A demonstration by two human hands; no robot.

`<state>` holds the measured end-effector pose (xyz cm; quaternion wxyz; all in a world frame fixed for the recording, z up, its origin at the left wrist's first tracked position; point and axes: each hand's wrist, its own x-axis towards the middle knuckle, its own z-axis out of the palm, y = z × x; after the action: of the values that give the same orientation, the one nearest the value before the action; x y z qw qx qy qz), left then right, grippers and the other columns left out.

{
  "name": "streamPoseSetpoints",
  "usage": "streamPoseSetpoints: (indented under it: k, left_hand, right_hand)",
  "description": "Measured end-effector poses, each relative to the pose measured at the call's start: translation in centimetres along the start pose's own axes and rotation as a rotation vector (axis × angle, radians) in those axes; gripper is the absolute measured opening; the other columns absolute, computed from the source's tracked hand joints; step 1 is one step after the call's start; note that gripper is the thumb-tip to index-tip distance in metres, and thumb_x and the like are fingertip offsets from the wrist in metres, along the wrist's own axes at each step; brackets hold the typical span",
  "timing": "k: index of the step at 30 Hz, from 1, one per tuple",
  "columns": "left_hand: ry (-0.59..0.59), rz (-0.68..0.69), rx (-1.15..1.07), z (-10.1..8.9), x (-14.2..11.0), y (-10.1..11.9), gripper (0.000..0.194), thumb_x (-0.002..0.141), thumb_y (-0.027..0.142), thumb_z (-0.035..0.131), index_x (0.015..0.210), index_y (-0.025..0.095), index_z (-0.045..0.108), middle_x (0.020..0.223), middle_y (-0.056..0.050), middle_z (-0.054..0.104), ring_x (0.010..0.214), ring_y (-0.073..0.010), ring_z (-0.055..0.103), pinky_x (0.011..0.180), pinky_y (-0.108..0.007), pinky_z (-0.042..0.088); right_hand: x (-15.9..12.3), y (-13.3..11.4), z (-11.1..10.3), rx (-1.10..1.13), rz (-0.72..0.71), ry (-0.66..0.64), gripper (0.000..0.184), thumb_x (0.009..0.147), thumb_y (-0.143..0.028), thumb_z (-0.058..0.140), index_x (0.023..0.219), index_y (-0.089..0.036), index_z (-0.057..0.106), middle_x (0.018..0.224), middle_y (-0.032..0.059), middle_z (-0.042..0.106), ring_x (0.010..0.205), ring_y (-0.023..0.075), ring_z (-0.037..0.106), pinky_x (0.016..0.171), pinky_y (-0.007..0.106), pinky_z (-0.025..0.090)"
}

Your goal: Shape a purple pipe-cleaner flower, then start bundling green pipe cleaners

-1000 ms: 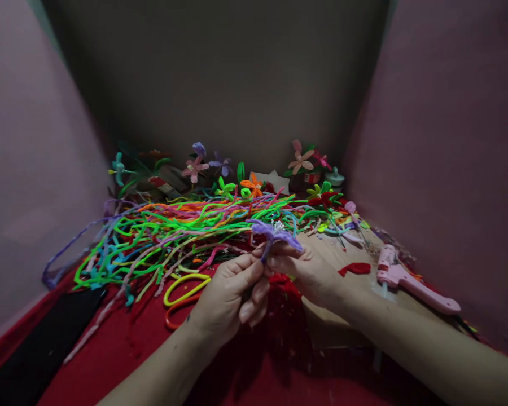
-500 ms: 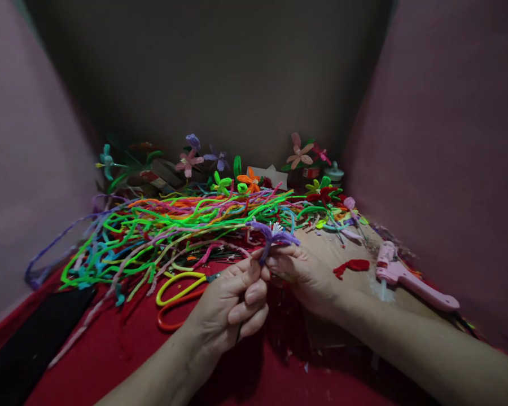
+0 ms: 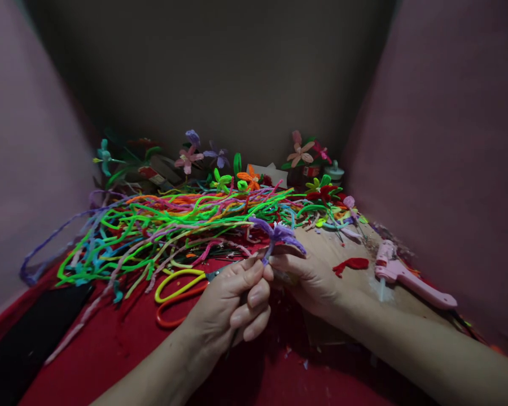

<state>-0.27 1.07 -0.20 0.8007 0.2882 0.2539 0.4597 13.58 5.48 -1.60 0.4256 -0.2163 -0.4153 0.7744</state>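
A purple pipe-cleaner flower [image 3: 276,232] with several petals stands upright between my hands. My left hand [image 3: 241,299] is closed, its thumb and forefinger pinching the flower's base; a thin dark stem shows below its fingers. My right hand [image 3: 300,276] is closed too, with its fingertips at the same base from the right side. Some of its fingers are hidden behind the flower and the left hand. Scissors [image 3: 180,280] with one yellow and one orange handle lie just left of my left hand, their blades partly covered.
A wide heap of coloured pipe cleaners [image 3: 165,220] spreads behind my hands. Finished flowers [image 3: 189,159] stand along the back wall. On the right, a pink glue gun [image 3: 410,276] and a red pipe-cleaner piece [image 3: 351,265] rest on a board [image 3: 328,242]. A black flat object [image 3: 29,332] lies at left.
The purple flower has turned slightly in my fingers, and its petals now face more to the right. Both hands stay together in nearly the same place.
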Motion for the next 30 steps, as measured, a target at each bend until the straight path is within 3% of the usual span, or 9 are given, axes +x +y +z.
streamPoseSetpoints:
  k: [6,12,16,18,20,24,30]
  left_hand:
    - [0.087,0.119,0.355,0.0,0.4,0.1,0.027,0.086,0.03,0.05,0.066,0.013,0.056,0.048,0.003,0.052,0.028,-0.0023,0.034,0.034,-0.016,0.034]
    - [0.345,0.352,0.814,0.6,-0.1,-0.3,0.018,0.077,0.03,0.062,0.091,0.017,0.061,0.068,0.001,0.06,0.054,-0.0108,0.053,0.051,-0.021,0.044]
    - [0.409,0.591,1.103,-0.1,-0.2,-0.9,0.016,0.077,0.026,0.063,0.092,0.021,0.065,0.076,0.0,0.064,0.069,-0.0141,0.057,0.066,-0.022,0.042]
    - [0.411,0.634,1.197,-0.6,-0.1,-0.9,0.011,0.078,0.024,0.062,0.088,0.022,0.066,0.073,0.0,0.064,0.066,-0.0134,0.056,0.065,-0.021,0.04]
    - [0.408,0.646,1.239,-0.9,-0.1,-0.8,0.006,0.079,0.023,0.06,0.08,0.022,0.066,0.067,0.0,0.061,0.06,-0.0119,0.053,0.061,-0.021,0.038]
    - [0.409,0.628,1.21,-0.8,-0.1,-0.6,0.015,0.08,0.023,0.058,0.065,0.02,0.063,0.056,0.003,0.052,0.051,-0.0093,0.044,0.055,-0.019,0.034]
    - [0.362,0.35,0.929,0.4,0.0,0.1,0.027,0.082,0.031,0.054,0.059,0.018,0.051,0.046,0.005,0.045,0.037,-0.0069,0.038,0.039,-0.018,0.028]
  right_hand:
    - [-0.1,0.1,0.0,-0.054,-0.025,0.047,0.009,0.072,-0.022,0.066,0.068,-0.015,0.063,0.06,-0.0006,0.059,0.053,0.0098,0.05,0.052,0.022,0.037]
    - [-0.4,0.0,0.5,-0.108,-0.158,0.097,0.012,0.072,-0.021,0.068,0.084,-0.02,0.07,0.072,-0.0004,0.065,0.063,0.0127,0.056,0.065,0.027,0.044]
    - [-0.5,0.3,0.6,-0.118,-0.195,0.106,0.014,0.073,-0.022,0.069,0.087,-0.022,0.071,0.078,-0.0002,0.065,0.073,0.0139,0.057,0.072,0.027,0.045]
    - [-0.5,0.4,0.6,-0.135,-0.204,0.112,0.012,0.074,-0.022,0.068,0.086,-0.022,0.071,0.076,-0.0013,0.063,0.071,0.0121,0.054,0.072,0.026,0.044]
    - [-0.6,0.5,0.7,-0.17,-0.211,0.128,0.005,0.074,-0.023,0.068,0.079,-0.021,0.07,0.07,-0.0027,0.059,0.066,0.0105,0.05,0.069,0.025,0.043]
    - [-0.7,0.3,0.8,-0.253,-0.225,0.147,0.005,0.074,-0.023,0.068,0.07,-0.02,0.067,0.064,-0.0035,0.055,0.064,0.0107,0.049,0.07,0.026,0.042]
    - [-0.8,0.1,0.7,-0.212,-0.185,0.018,0.017,0.079,-0.028,0.065,0.094,-0.022,0.068,0.081,0.0003,0.064,0.073,0.0141,0.057,0.076,0.031,0.045]
